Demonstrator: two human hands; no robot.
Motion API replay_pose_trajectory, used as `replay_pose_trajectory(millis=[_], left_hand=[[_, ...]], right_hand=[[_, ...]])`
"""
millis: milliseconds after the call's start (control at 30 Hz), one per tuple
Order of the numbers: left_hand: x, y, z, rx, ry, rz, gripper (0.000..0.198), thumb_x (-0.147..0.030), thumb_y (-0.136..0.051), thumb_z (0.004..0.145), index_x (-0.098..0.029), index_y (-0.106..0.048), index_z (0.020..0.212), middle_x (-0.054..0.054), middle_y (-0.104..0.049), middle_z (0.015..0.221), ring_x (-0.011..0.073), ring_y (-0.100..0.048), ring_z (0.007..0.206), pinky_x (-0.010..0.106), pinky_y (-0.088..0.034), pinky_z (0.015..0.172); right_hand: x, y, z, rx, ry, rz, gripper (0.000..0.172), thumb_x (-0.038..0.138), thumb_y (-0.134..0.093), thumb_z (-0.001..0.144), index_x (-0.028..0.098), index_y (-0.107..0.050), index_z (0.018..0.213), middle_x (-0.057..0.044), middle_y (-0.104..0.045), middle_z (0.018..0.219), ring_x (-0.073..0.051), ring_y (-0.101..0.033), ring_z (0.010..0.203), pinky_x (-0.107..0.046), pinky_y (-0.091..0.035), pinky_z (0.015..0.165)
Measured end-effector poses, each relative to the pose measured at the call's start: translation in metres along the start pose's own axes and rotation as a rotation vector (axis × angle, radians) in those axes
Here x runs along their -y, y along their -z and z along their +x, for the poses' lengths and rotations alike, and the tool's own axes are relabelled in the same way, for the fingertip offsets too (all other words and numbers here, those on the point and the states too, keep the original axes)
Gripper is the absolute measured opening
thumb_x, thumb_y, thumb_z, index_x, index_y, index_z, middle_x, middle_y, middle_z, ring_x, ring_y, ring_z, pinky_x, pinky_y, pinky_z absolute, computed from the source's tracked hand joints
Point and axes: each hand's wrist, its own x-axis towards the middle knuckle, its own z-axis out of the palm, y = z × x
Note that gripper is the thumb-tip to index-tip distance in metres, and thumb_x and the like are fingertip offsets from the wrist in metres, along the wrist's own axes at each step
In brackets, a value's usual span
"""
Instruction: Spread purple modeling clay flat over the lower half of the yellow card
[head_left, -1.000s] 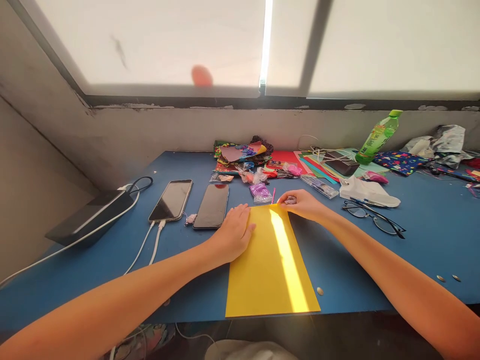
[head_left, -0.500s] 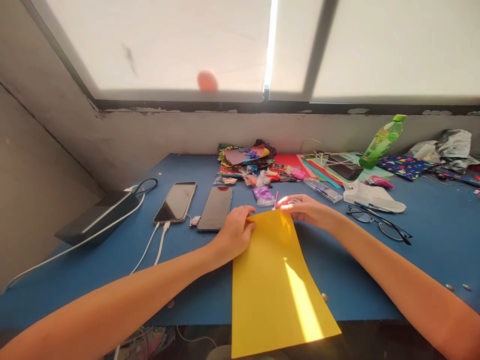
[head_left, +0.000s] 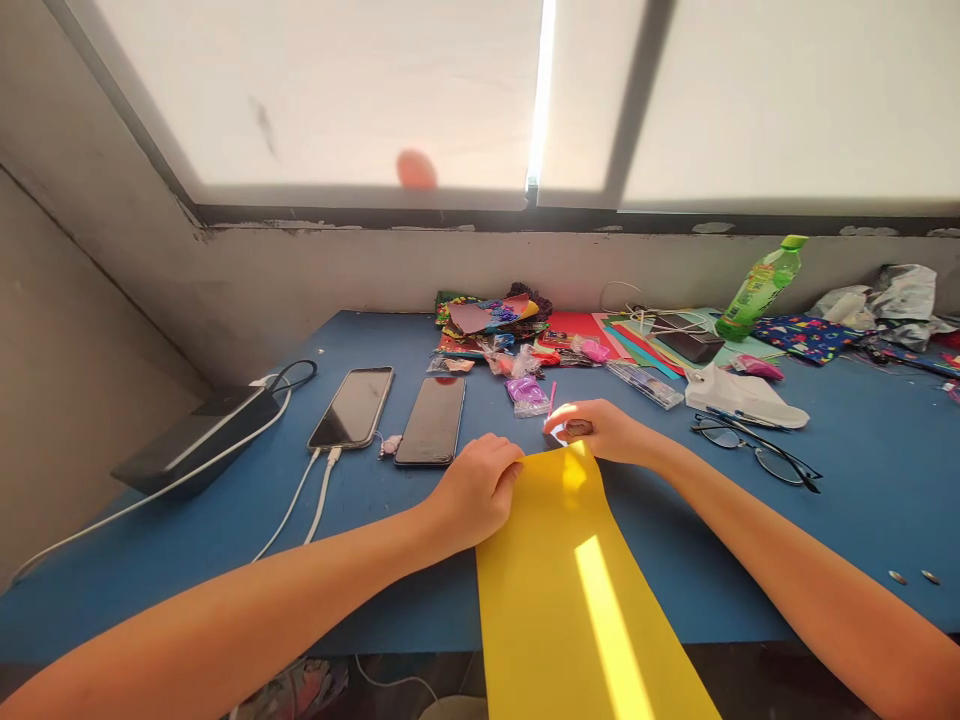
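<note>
A long sheet of yellow paper [head_left: 559,590] runs from between my hands down over the table's front edge. My left hand [head_left: 484,490] is closed on its upper left corner, thumb on top. At the top right corner, my right hand [head_left: 604,430] is curled round a small round thing with a brown middle [head_left: 578,427], which looks like a roll; the fingers partly hide it. Just beyond those fingers shows a thin pink stick [head_left: 553,396]. A purple packet [head_left: 527,393] lies a little farther off. Left of my left hand lies a dark phone [head_left: 431,420].
Another phone [head_left: 352,405] with white cables lies at left, near a black box [head_left: 199,440]. Glasses [head_left: 754,450] and a white folded piece [head_left: 742,395] are at right. A green bottle [head_left: 761,288], coloured sheets and small packets line the back of the blue table [head_left: 375,590].
Both hands have come a little nearer, and the yellow paper has slid down, its bottom edge now out of view. More of the round thing in my right hand shows.
</note>
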Motion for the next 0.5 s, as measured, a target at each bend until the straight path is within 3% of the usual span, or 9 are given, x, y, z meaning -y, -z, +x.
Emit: replay_pose_trajectory(millis=[100,300,500], left_hand=[[-0.001,0.000,0.000,0.012,-0.018,-0.003,0.023,-0.010,-0.040,0.089,-0.018,-0.060,0.083,0.006,-0.062,0.075,0.0194,-0.057,0.075,0.031,-0.048,0.069],[-0.005,0.001,-0.001,0.035,-0.053,0.004,0.023,-0.010,-0.040,0.090,-0.019,-0.060,0.082,0.005,-0.063,0.074,0.0189,-0.057,0.074,0.030,-0.047,0.067],[-0.004,-0.001,0.000,0.047,-0.060,0.004,0.023,-0.011,-0.039,0.090,-0.018,-0.060,0.083,0.006,-0.064,0.077,0.0203,-0.057,0.076,0.032,-0.047,0.069]], right_hand=[[-0.008,0.006,0.002,-0.046,0.086,-0.139,0.018,0.027,-0.055,0.081,0.019,-0.071,0.083,-0.009,-0.070,0.099,-0.018,-0.065,0.084,-0.029,-0.051,0.078],[-0.022,0.003,0.010,-0.137,0.172,-0.403,0.017,0.028,-0.054,0.088,0.021,-0.070,0.085,-0.008,-0.068,0.096,-0.017,-0.065,0.079,-0.027,-0.050,0.072],[-0.020,-0.007,0.013,-0.167,0.120,-0.637,0.023,0.024,-0.050,0.093,0.023,-0.068,0.107,-0.007,-0.067,0.104,-0.016,-0.064,0.083,-0.023,-0.045,0.068]])
